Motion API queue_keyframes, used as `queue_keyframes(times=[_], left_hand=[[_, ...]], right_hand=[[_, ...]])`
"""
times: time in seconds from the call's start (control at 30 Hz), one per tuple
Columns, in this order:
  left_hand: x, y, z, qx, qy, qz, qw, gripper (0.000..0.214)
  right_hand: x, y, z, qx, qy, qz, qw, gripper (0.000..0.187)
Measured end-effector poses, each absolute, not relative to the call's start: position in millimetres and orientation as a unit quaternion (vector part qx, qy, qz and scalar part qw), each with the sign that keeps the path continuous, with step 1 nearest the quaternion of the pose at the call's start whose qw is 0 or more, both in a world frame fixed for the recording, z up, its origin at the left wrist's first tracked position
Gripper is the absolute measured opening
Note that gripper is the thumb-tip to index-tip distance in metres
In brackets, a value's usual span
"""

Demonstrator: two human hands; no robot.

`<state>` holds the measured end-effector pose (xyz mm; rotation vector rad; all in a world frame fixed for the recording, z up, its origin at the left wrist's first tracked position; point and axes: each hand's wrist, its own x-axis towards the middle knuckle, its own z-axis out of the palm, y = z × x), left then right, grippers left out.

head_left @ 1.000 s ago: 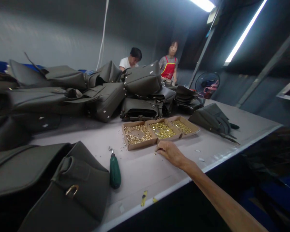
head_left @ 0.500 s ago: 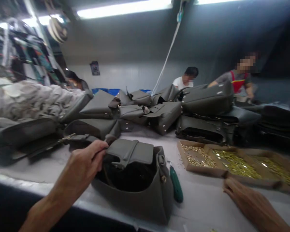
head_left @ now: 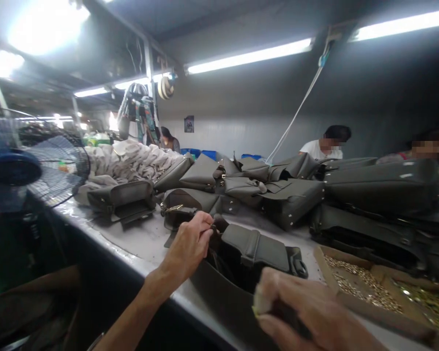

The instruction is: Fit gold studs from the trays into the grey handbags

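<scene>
- We are gripping the grey bag [head_left: 241, 287] with our left hand [head_left: 188, 248]. Its fingers [head_left: 205, 229] are pinching together on the far left end of the bag's open rim.
- The bag is sitting at the near edge of the table [head_left: 142, 239], mouth up. Its long axis is running along that edge, from our left hand towards our right.
- A folded strap [head_left: 256, 246] is lying across the mouth, and a metal ring [head_left: 300, 268] is showing at the bag's right end.
- Our right hand [head_left: 307, 312] is hanging just above the near right side of the bag, fingers curled tightly together. It is blurred, so we are not telling what, if anything, they are clamping.
- The left hand is the one touching the bag; the open mouth is lying between the two hands.
- A cardboard tray [head_left: 319, 256] of small brass fittings [head_left: 366, 287] is resting just beside the bag, towards the table's right end.
- More grey bags are piling up in a heap [head_left: 278, 190] along the far edge, with other people working behind it.
- A fan [head_left: 40, 170] is standing off the left end.
- We are reading no brand, label or lettering; a small poster [head_left: 189, 124] on the back wall is too far off to read.
</scene>
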<state>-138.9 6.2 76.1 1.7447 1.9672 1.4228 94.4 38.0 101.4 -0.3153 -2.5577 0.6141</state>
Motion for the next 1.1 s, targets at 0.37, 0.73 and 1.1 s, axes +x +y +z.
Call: queue_keyframes(times=[0.37,0.73,1.1], left_hand=[[-151,3,73,0.548,0.613,0.552,0.142,0.005],[-154,2,73,0.542,0.606,0.560,0.159,0.009],[-154,2,74,0.535,0.608,0.567,0.152,0.008]], right_hand=[[2,84,107,-0.115,-0.925,0.245,0.268,0.011],[-22,99,97,-0.105,-0.924,0.267,0.252,0.013],[-28,100,93,-0.099,-0.913,0.285,0.275,0.015]])
